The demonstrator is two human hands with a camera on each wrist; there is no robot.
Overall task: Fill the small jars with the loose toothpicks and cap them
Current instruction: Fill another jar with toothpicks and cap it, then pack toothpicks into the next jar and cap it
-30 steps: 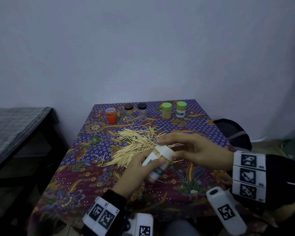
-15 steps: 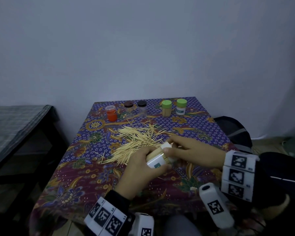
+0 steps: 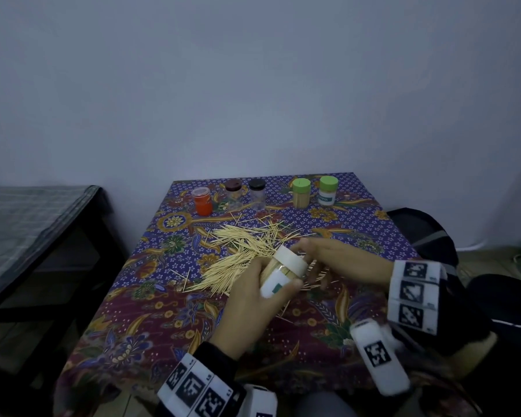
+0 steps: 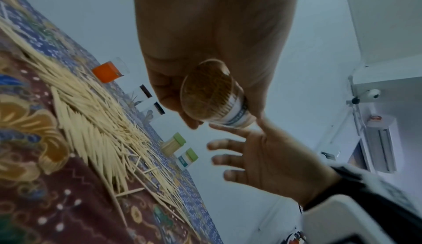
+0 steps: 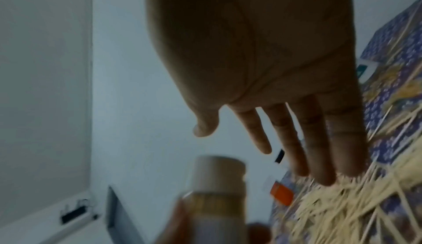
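My left hand (image 3: 250, 299) grips a small clear jar (image 3: 280, 273) packed with toothpicks, tilted, its white cap (image 3: 292, 259) on top. In the left wrist view the jar's round bottom (image 4: 205, 92) faces the camera. My right hand (image 3: 340, 260) hovers just right of and behind the cap, fingers straight and spread, holding nothing; its fingertips (image 5: 324, 175) hang over the loose toothpick pile (image 3: 244, 248) on the patterned tablecloth (image 3: 169, 320).
At the table's far edge stand an orange jar (image 3: 203, 201), two dark-capped clear jars (image 3: 233, 191) (image 3: 257, 192) and two green-capped jars (image 3: 301, 192) (image 3: 328, 190). A dark bench (image 3: 42, 236) stands left of the table, a black bag (image 3: 418, 230) to the right.
The jar lay nearly sideways with my right fingers at its cap; now it is tipped more upright and my right hand has let go and opened beside it.
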